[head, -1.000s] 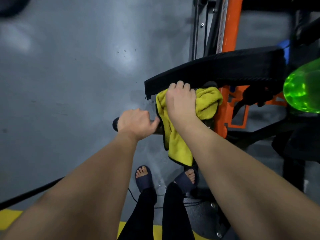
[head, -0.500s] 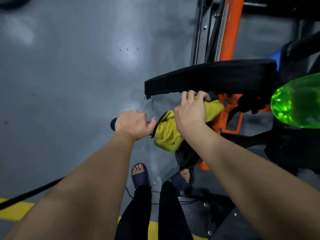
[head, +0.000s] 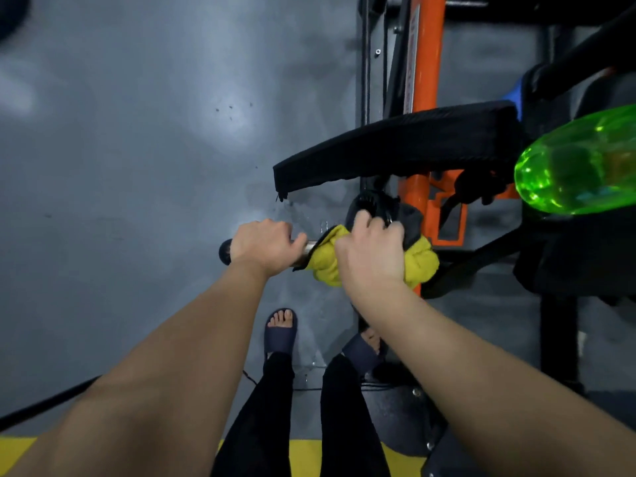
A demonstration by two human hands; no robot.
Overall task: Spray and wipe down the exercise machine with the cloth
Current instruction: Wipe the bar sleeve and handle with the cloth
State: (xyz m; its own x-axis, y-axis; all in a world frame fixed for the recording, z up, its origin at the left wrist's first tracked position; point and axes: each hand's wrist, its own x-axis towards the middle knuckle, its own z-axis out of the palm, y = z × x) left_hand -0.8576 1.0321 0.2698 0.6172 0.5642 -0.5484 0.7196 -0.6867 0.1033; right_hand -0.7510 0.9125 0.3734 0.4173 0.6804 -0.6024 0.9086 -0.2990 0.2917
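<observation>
The exercise machine has an orange upright (head: 426,63) and a long black pad (head: 395,146) across the middle of the view. A metal handle bar with a black end cap (head: 224,252) sticks out to the left below the pad. My left hand (head: 265,244) grips this bar near its end. My right hand (head: 371,253) holds the bunched yellow cloth (head: 421,263) wrapped around the bar, close to the orange upright and just right of my left hand. A translucent green spray bottle (head: 578,163) shows at the right edge, resting on the machine.
Grey floor (head: 137,149) lies open to the left. Black frame parts and a blue piece (head: 514,94) crowd the right side. My feet in dark sandals (head: 280,330) stand below the bar, near a yellow floor line (head: 309,454) and a black cable (head: 44,402).
My right hand has slid the cloth down from under the black pad onto the handle bar and bunched it up. My left hand has kept its grip on the bar.
</observation>
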